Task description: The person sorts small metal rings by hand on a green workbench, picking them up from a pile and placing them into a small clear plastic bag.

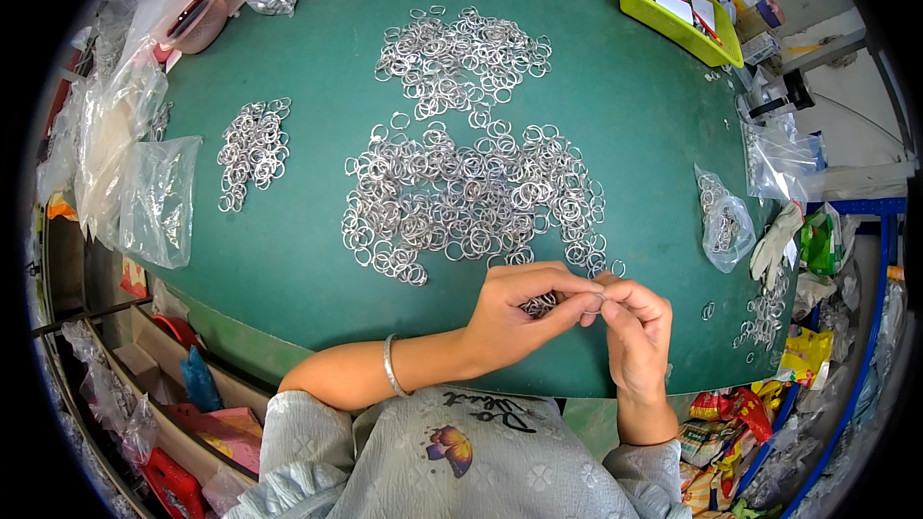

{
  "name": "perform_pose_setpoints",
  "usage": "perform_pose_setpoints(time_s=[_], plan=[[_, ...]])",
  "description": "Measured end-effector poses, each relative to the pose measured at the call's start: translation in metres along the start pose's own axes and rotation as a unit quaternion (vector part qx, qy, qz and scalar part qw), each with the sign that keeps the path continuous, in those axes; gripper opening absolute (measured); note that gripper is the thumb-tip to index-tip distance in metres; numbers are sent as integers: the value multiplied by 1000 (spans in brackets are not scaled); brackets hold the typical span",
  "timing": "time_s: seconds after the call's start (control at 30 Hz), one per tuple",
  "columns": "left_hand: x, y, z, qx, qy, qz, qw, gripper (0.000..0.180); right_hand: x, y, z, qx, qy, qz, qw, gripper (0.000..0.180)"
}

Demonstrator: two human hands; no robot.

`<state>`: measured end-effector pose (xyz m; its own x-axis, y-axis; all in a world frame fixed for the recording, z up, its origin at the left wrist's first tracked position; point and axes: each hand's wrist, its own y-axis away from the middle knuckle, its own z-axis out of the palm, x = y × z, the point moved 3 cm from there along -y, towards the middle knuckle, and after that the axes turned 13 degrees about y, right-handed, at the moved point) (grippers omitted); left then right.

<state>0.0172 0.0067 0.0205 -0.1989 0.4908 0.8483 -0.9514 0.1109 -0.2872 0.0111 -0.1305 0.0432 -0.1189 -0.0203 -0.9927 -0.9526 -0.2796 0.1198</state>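
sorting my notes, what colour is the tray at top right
The tray is bright yellow-green, seen in the head view.

A yellow-green bin (670, 31) holds flat white pieces (673, 6).

Green table (654, 135) is evenly lit. Left of the table stands a brown compartmented shelf unit (240, 389); right of the table, a blue-framed rack (865, 206).
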Motion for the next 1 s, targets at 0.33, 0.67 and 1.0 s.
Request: perform_pose_setpoints(time_s=[0.33, 0.67, 1.0], plan=[[0, 1, 0, 4, -6, -12, 1000, 9, 2, 0, -2, 1, 18, -12, 1000, 12], [0, -1, -2, 25, 41, -106, 993, 12, 1, -1, 2, 9, -26, -3, 1000, 14], [-2, -2, -3, -9, 68, -58, 996, 25, 10, 0, 0, 15, -220, 113, 969, 18]])
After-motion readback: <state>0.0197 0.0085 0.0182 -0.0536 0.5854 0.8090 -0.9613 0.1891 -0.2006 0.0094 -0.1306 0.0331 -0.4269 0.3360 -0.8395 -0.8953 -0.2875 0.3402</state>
